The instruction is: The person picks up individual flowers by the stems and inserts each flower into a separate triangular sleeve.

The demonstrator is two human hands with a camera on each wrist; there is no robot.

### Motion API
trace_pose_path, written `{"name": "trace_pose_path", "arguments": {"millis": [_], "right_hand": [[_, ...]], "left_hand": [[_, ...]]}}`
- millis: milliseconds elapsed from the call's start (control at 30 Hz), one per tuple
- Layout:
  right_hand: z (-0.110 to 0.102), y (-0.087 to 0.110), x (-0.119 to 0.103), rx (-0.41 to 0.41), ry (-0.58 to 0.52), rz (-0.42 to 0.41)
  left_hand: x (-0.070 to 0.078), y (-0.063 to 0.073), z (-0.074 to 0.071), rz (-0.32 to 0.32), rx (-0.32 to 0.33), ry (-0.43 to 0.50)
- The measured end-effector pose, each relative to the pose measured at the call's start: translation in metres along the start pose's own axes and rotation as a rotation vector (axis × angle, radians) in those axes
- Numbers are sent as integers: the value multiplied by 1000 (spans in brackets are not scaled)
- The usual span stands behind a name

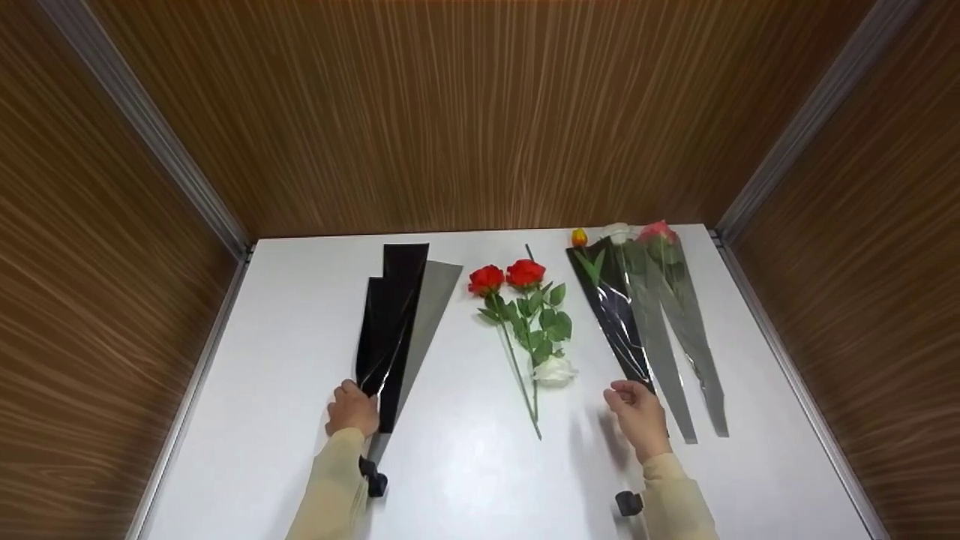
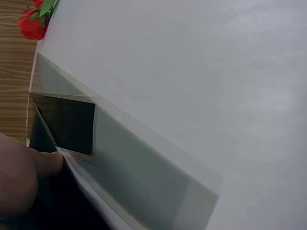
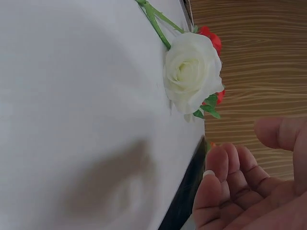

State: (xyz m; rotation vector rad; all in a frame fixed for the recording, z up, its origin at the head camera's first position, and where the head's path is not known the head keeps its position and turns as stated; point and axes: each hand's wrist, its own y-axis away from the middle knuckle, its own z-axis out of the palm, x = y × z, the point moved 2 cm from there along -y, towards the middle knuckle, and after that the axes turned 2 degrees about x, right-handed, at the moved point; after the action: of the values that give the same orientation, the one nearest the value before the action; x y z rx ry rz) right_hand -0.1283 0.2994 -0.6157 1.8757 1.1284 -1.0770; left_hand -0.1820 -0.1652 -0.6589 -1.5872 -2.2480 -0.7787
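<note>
On the white counter (image 1: 465,487), a person's left hand (image 1: 352,411) pinches the edge of a black sleeve (image 1: 373,330), which stretches toward 1 o'clock over a grey sleeve (image 1: 436,306). The right hand (image 1: 639,420) hovers, fingers loosely bent, thumb apart; a white rose (image 1: 555,371) lies at its 10 o'clock, wrapped flowers (image 1: 649,319) at 12. Farther, two red roses (image 1: 487,280) lie at the left hand's 2 o'clock.

I wear long sleeves in a pale, creamy yellow, the left sleeve (image 1: 328,491) and the right sleeve (image 1: 677,506) both reaching down to my wrists. The right one bunches into a narrower band at its end. A small, dark block rides at each wrist, the left block (image 1: 377,484) and the right block (image 1: 628,503), both black and chunky; their finer details look too small to make out fairly. My left grip (image 1: 352,409) and right grip (image 1: 637,418) are bare.
</note>
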Motion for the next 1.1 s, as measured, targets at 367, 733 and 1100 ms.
{"name": "trace_pose_path", "arguments": {"millis": [367,733,1100], "right_hand": [[-16,-5,1,-22,-73,-28],[-19,-7,0,-39,-93,-45],[-12,-11,-8,-88,-88,-82]], "left_hand": [[1,-3,-11,45,-68,69],[-3,2,-25,167,7,160],[48,28,-50,413,60,142]]}}
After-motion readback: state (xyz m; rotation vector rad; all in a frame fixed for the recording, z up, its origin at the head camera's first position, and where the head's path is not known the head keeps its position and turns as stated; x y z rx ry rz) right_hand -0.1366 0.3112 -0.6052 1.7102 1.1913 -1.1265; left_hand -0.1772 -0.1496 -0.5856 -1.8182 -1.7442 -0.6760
